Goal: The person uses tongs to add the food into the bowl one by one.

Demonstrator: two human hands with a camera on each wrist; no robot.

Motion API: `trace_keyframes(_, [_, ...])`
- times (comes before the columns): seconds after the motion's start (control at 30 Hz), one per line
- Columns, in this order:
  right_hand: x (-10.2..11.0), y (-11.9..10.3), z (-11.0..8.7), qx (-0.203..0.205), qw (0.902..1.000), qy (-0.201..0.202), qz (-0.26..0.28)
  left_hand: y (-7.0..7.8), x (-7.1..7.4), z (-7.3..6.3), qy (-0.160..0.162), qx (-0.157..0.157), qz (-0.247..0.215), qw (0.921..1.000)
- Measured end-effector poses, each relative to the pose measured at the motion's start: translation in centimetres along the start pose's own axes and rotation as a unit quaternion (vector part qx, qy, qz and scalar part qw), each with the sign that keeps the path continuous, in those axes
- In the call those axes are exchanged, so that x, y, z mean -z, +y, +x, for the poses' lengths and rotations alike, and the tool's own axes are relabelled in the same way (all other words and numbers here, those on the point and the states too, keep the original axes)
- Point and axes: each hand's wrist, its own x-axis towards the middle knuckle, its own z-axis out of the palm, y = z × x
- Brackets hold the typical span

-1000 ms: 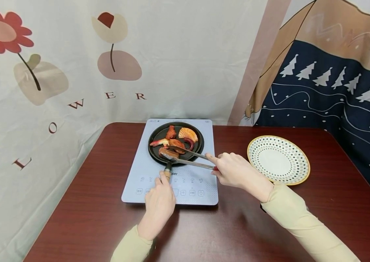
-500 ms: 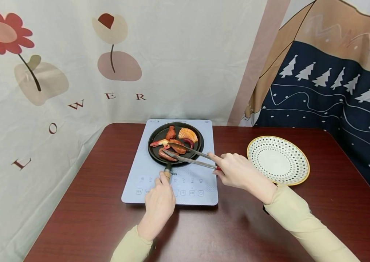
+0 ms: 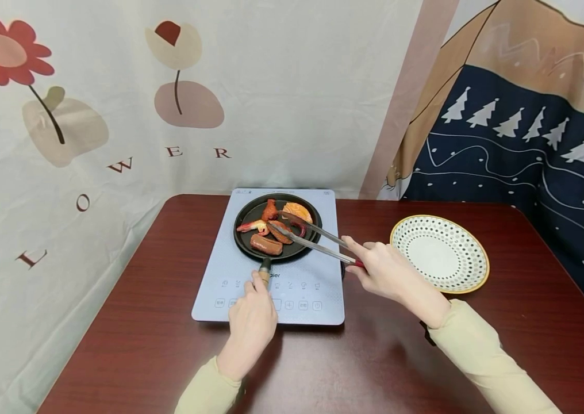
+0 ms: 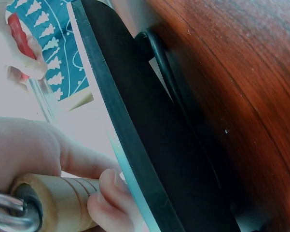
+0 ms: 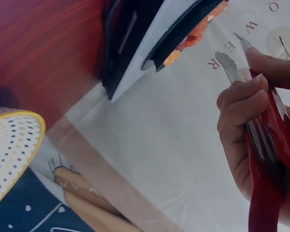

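My left hand (image 3: 253,313) grips the wooden handle (image 4: 62,198) of a small black frying pan (image 3: 242,241). In my right hand (image 3: 387,270) are metal tongs (image 3: 323,248) with red grips (image 5: 282,130), their arms spread apart. The tong tips reach over the pan, on either side of a browned, wing-like piece (image 3: 283,234). A scored sausage (image 3: 266,245) lies near the handle side. Behind it are a red-and-white shrimp-like piece (image 3: 252,226) and a small drumstick (image 3: 269,209). At the right are an orange salmon-like slice (image 3: 298,211) and a dark red tentacle, partly hidden by the tongs.
The pan sits on a pale blue induction cooker (image 3: 209,287) with touch controls along its front. A dotted plate (image 3: 434,256) with a yellow rim stands to its right on the dark red table (image 3: 157,276). A black cable (image 4: 164,67) runs beside the cooker. Printed curtains hang behind.
The tong tips have left the sausage and moved back and right to the wing-like piece. The sausage now lies uncovered and turned slightly. My left hand stays on the handle.
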Motion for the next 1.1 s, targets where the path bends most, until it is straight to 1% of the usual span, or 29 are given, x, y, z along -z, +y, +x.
trace_keyframes(0.1, [-0.1,0.5,-0.5,-0.012,0.9998,0.012,0.009,0.0,0.0,0.0,0.001,-0.001,0.0,1.0])
trace_keyframes(0.37, [0.0,2.5,-2.4,-0.06,0.9973,0.025,0.034,0.0,0.0,0.0,0.008,-0.005,-0.002,1.0])
trace_keyframes(0.5, [0.0,3.9,-3.6,-0.077,0.9952,0.044,0.04,0.0,0.0,0.0,0.012,-0.006,-0.004,0.9999])
trace_keyframes(0.6, [0.0,4.9,-4.7,-0.094,0.9929,0.065,0.036,0.0,0.0,0.0,0.01,-0.005,-0.006,0.9999])
trace_keyframes(0.73, [-0.1,6.2,-6.3,-0.126,0.988,0.086,0.022,0.0,0.0,0.0,0.005,-0.003,-0.006,1.0])
trace_keyframes(0.93, [-0.1,7.7,-8.5,-0.186,0.9794,0.078,0.002,0.0,0.0,0.0,0.006,-0.002,-0.005,1.0])
trace_keyframes(1.1, [-0.4,8.5,-10.1,-0.246,0.9667,0.072,0.007,-0.1,-0.1,0.0,0.011,-0.006,-0.005,0.9999])
